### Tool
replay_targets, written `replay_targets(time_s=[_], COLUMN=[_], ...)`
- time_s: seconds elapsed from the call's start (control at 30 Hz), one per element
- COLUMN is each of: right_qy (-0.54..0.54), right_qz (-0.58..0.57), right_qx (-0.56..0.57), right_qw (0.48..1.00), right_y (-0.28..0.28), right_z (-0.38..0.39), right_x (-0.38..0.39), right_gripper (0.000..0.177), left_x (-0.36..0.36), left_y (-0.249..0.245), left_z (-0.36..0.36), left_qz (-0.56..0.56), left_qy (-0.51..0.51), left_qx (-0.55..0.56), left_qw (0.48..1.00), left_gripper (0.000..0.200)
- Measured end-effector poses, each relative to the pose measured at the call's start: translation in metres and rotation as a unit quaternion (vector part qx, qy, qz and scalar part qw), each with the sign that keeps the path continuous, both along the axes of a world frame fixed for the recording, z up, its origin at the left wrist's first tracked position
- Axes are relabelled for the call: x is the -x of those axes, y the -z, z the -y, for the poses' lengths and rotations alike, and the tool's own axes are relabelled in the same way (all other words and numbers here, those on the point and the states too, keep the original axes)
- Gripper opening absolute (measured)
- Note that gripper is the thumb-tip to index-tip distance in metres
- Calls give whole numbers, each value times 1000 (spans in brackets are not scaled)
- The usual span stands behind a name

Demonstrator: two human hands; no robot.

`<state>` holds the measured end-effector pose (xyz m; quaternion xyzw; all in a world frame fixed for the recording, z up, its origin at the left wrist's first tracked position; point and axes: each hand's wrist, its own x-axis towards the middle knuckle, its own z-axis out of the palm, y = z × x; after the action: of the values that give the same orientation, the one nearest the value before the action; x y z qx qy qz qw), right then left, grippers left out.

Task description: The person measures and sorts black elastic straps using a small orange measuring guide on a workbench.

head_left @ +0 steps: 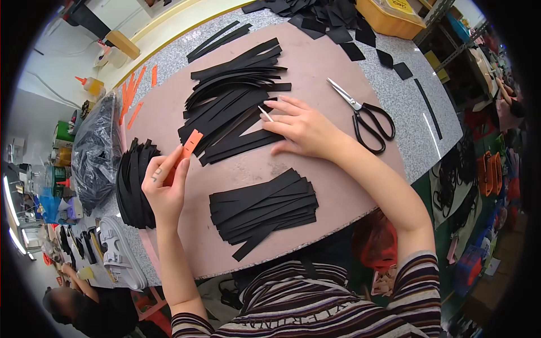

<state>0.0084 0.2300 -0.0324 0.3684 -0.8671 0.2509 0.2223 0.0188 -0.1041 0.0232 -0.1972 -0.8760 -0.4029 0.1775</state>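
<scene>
Left grip (166, 191) is pinching the orange strip (187, 145) by its lower end, just beside the loose black strips (236, 107). Right grip (301, 130) is spread flat, fingertips pressing that pile on the desk (394, 84).

Risks:
1) Fanned strips likely skid if I push sideways.
2) Orange strip may slip; the pinch is thin.
3) Open scissors (366, 115) near my right forearm could snag.

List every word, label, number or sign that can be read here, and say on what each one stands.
Nothing here can be read with certainty.
Yellow label on the yellow bin: dark print, too blurred to read.
Dark mark on a finger of the left hand, which holds the orange strip: too small to read.
Scissors and black strips: no marking visible.
</scene>
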Motion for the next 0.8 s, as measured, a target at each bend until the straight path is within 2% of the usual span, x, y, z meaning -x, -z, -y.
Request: replay_targets(time_s=[0.07, 0.1, 0.2, 0.33, 0.37, 0.47, 0.57, 0.67, 0.73, 0.8], right_qy=[37, 49, 57, -35, -35, 110, 161, 194, 212, 204], right_qz=[23, 78, 141, 156, 169, 172, 231, 216, 260, 289], right_qx=[67, 118, 120, 114, 170, 328, 428, 346, 342, 349], right_qw=[997, 989, 981, 981, 970, 922, 859, 892, 878, 868], right_y=[-1, 2, 15, 14, 14, -21, -36, -29, -23, -19], right_z=[13, 28, 50, 41, 40, 18, -5, -22, -30, -30], right_x=[-9, -14, -20, -43, -46, -43, -33, -39, -42, -43], right_gripper=[34, 33, 23, 24, 25, 27, 26, 27, 28, 28], left_x=[0, 1, 0, 4, 5, 3, 7, 7, 6, 6], left_y=[1, 0, -8, -13, -13, -8, 17, 21, 21, 24], left_z=[-11, -19, -42, -48, -49, -70, -100, -114, -117, -118], left_qz=[-2, 3, 3, -31, -39, 55, 82, 117, 146, 125], left_qy=[14, 22, 41, 64, 72, 101, 175, 184, 168, 169], left_qx=[-6, -10, -16, -4, 1, 27, 44, 81, 84, 98], left_qw=[1000, 1000, 999, 997, 997, 993, 980, 973, 971, 973], left_gripper=[29, 29, 29, 29, 30, 29, 27, 27, 27, 22])
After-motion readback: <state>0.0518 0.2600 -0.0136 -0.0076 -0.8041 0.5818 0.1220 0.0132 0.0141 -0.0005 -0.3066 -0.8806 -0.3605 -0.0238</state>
